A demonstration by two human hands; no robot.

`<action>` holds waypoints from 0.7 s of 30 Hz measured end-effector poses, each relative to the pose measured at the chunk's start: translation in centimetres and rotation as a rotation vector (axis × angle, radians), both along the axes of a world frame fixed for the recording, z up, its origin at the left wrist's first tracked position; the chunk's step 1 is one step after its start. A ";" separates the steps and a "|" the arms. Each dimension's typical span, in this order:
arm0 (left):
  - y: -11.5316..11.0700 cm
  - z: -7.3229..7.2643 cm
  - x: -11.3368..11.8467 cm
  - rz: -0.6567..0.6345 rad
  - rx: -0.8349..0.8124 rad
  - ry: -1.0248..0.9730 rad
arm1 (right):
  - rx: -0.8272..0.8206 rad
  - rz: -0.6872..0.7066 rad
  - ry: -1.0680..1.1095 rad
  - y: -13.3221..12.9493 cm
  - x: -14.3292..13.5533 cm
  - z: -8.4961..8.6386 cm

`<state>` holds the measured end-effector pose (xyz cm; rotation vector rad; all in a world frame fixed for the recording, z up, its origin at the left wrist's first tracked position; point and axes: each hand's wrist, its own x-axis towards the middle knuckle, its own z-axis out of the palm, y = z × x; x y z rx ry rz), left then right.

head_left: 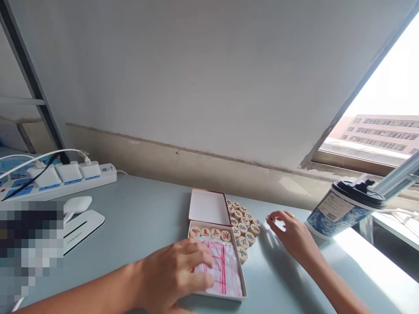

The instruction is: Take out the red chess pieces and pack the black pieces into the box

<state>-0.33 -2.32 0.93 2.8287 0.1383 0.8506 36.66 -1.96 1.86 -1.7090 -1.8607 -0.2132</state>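
Observation:
A shallow white box [242, 279] with its lid [209, 207] folded back lies on the table. Red-marked Chinese chess pieces [215, 233] form a row along its far end. A folded plastic sheet with pink lines [225, 266] covers the nearer part. My left hand [180, 272] is over the box's left side, its bent fingers apart above the sheet; what lies under the palm is hidden. Black-marked chess pieces [242, 231] lie clustered right of the box. To their right, my right hand [293, 233] pinches one chess piece [270, 219] between thumb and fingertips.
A blue-and-white paper cup [340, 211] with a black lid stands tilted in view at the right, close to my right hand. A power strip [81, 181] with plugs and cables is at the left. Near it lies a flat white stand [83, 229]. Behind the table rises a wall [196, 87].

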 end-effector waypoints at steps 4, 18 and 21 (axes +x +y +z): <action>-0.1 -0.3 0.1 0.105 0.017 0.142 | -0.209 -0.048 0.005 0.6 1.2 -1.0; -0.1 0.1 0.4 0.209 -0.064 0.188 | -0.136 0.033 -0.054 -0.4 -0.8 -0.5; 0.0 0.3 0.4 0.201 -0.054 0.181 | -0.038 0.055 -0.066 -0.9 -1.9 0.1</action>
